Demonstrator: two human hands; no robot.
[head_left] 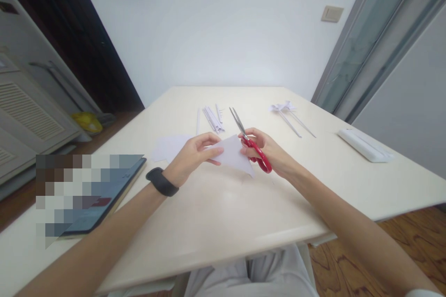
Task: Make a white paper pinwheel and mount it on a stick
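A small sheet of white paper [230,152] is pinched at its left side between the thumb and fingers of my left hand [200,151]. My right hand [261,146] grips red-handled scissors [256,148], their blades pointing up and away to the left, slightly parted. The right fingertips lie at the paper's right edge; whether they pinch it too is hard to make out. Behind my left hand, more white paper [170,146] lies flat on the table. Beyond the hands are several rolled paper sticks [213,119].
Two paper pinwheels on sticks [283,107] lie at the back right of the white table [223,222]. A white case [365,145] sits near the right edge. On the left rests a tablet [104,204], partly blurred out. The wall [223,23] closes off the far side.
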